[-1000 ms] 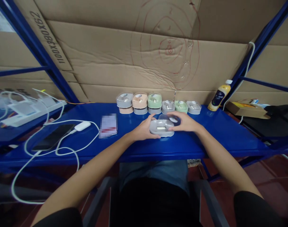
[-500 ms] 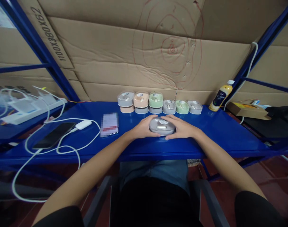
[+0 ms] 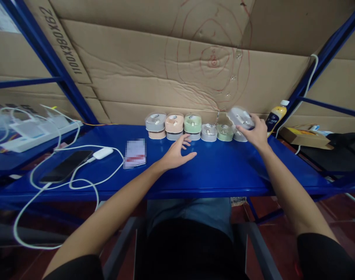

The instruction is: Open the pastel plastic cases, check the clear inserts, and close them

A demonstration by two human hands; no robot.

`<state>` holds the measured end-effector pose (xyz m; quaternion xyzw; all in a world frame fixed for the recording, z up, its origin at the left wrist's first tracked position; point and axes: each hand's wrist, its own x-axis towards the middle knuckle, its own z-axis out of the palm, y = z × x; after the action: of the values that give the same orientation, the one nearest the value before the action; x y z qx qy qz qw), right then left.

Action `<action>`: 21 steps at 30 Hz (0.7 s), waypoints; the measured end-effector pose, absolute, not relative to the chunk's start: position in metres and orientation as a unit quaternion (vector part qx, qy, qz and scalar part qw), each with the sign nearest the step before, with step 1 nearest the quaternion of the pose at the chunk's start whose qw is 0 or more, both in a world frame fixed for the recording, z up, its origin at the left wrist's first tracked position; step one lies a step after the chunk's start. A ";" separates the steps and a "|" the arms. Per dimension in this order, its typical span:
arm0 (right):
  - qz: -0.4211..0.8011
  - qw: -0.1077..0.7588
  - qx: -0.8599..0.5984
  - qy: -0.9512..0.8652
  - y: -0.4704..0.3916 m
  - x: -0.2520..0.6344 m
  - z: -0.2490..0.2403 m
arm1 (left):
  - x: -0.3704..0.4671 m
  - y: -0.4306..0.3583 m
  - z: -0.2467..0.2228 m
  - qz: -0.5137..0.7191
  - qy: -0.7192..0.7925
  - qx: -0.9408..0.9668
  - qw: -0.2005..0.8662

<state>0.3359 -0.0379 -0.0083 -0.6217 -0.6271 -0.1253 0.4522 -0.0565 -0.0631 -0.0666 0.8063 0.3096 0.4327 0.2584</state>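
My right hand [image 3: 255, 131] grips a grey lidded box [image 3: 241, 118], tilted, above the right end of a row of similar small boxes. Under it is another grey box [image 3: 239, 135], partly covered. To the left stand a single green box [image 3: 224, 133] and a single grey box [image 3: 208, 133]. Further left are three stacks two high, topped by a green box [image 3: 192, 123], a peach box [image 3: 174, 123] and a grey box [image 3: 155, 123]. My left hand [image 3: 179, 153] is empty, fingers apart, over the blue table [image 3: 212, 171] in front of the stacks.
A phone [image 3: 136, 153] lies left of my left hand. Beyond it are a dark phone [image 3: 67, 166] with a white cable, a white adapter [image 3: 103, 153] and a power strip [image 3: 43, 138]. On the right stand a juice bottle [image 3: 276, 116] and an open carton [image 3: 304, 137]. Cardboard [image 3: 130, 70] backs the table.
The grey box, held between both hands at the table's front, has moved right and back in my right hand. My left hand has let go of it and stays near the middle.
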 end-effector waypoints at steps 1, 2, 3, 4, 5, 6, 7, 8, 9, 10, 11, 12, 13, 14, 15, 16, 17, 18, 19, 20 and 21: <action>-0.132 0.446 -0.664 -0.586 -0.026 0.343 -0.007 | -0.056 -0.063 -0.067 0.424 0.312 0.811 0.253; -0.133 0.430 -0.698 -0.556 -0.015 0.348 -0.007 | -0.056 -0.064 -0.068 0.418 0.315 0.815 0.249; -0.131 0.411 -0.727 -0.534 -0.007 0.350 -0.007 | -0.055 -0.065 -0.068 0.412 0.318 0.818 0.246; -0.126 0.389 -0.750 -0.519 -0.001 0.350 -0.008 | -0.055 -0.065 -0.068 0.407 0.322 0.819 0.244; -0.122 0.367 -0.768 -0.510 0.003 0.348 -0.009 | -0.055 -0.065 -0.068 0.403 0.326 0.820 0.242; -0.117 0.347 -0.781 -0.505 0.005 0.346 -0.011 | -0.056 -0.066 -0.068 0.399 0.330 0.821 0.241; -0.115 0.331 -0.791 -0.502 0.006 0.342 -0.013 | -0.056 -0.066 -0.068 0.395 0.335 0.821 0.240; -0.115 0.320 -0.798 -0.498 0.006 0.339 -0.015 | -0.056 -0.066 -0.067 0.390 0.339 0.822 0.239; -0.118 0.311 -0.802 -0.495 0.006 0.336 -0.017 | -0.056 -0.065 -0.067 0.386 0.343 0.823 0.239; -0.121 0.305 -0.805 -0.494 0.006 0.333 -0.019 | -0.056 -0.065 -0.067 0.382 0.346 0.823 0.238; -0.125 0.298 -0.807 -0.494 0.005 0.332 -0.021 | -0.056 -0.066 -0.067 0.377 0.348 0.825 0.238; -0.130 0.292 -0.809 -0.493 0.005 0.331 -0.023 | -0.056 -0.066 -0.067 0.373 0.350 0.826 0.238; -0.135 0.287 -0.811 -0.491 0.005 0.331 -0.025 | -0.056 -0.066 -0.067 0.370 0.352 0.826 0.238; -0.141 0.284 -0.812 -0.489 0.004 0.331 -0.026 | -0.056 -0.066 -0.067 0.367 0.353 0.827 0.237; -0.152 0.286 -0.811 -0.486 0.003 0.330 -0.026 | -0.056 -0.066 -0.067 0.365 0.355 0.828 0.237; -0.167 0.293 -0.806 -0.486 0.001 0.329 -0.026 | -0.056 -0.066 -0.067 0.363 0.356 0.828 0.237; -0.188 0.302 -0.793 -0.494 -0.001 0.326 -0.025 | -0.056 -0.066 -0.067 0.361 0.357 0.828 0.236; -0.209 0.310 -0.772 -0.515 -0.004 0.321 -0.024 | -0.056 -0.066 -0.067 0.360 0.358 0.829 0.235; -0.227 0.311 -0.741 -0.550 -0.006 0.315 -0.023 | -0.057 -0.066 -0.067 0.359 0.359 0.829 0.233; -0.238 0.305 -0.702 -0.598 -0.008 0.307 -0.022 | -0.057 -0.066 -0.067 0.358 0.359 0.830 0.230; -0.241 0.290 -0.657 -0.652 -0.010 0.296 -0.021 | -0.057 -0.065 -0.067 0.358 0.359 0.832 0.227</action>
<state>0.2963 -0.0096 -0.0211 -0.6571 -0.6524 -0.2414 0.2905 -0.0571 -0.0655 -0.0670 0.8316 0.3593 0.3576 0.2269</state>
